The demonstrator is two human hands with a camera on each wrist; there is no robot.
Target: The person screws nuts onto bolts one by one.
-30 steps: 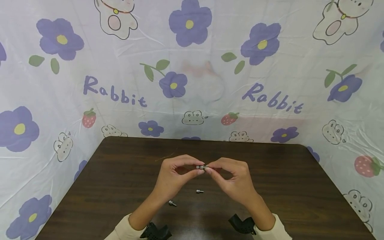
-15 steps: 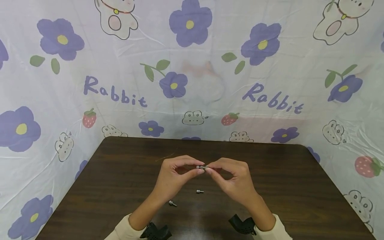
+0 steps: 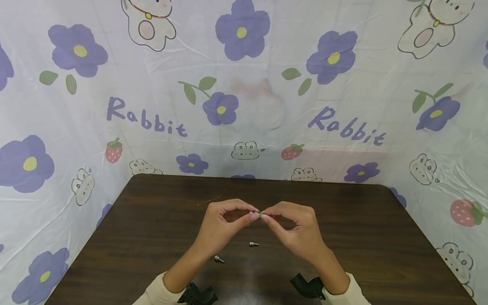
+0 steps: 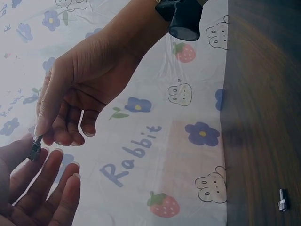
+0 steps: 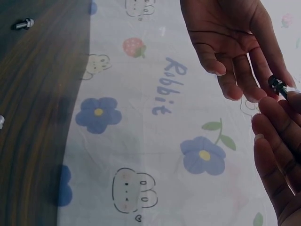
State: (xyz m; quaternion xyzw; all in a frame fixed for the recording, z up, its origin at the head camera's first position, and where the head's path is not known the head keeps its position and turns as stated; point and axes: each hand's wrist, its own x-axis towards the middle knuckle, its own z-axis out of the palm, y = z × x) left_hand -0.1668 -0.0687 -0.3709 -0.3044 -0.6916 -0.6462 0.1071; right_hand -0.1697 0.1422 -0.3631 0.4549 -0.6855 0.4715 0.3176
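Observation:
A small metal screw (image 5: 277,85), with ring-like parts near its head, is held in the air between the two hands. My left hand (image 3: 221,222) pinches its head end between thumb and index finger. From the other side, my right hand (image 3: 299,226) pinches the shank end the same way, and its fingertips hide that end. The other fingers of both hands are loosely bent. Two similar screws lie on the table below: one (image 3: 253,244) under the hands, and one (image 3: 219,259) nearer the left forearm.
The dark wooden table (image 3: 160,228) spreads beneath both hands. Behind it and along its sides hangs a white cloth (image 3: 267,140) printed with flowers and rabbits. Black wrist mounts (image 3: 308,286) sit by the cream sleeves (image 3: 347,292).
The left thumb and fingertips have shifted slightly along the held screw and now cover more of it. Both hands otherwise stay in place, and the two screws on the table lie as before.

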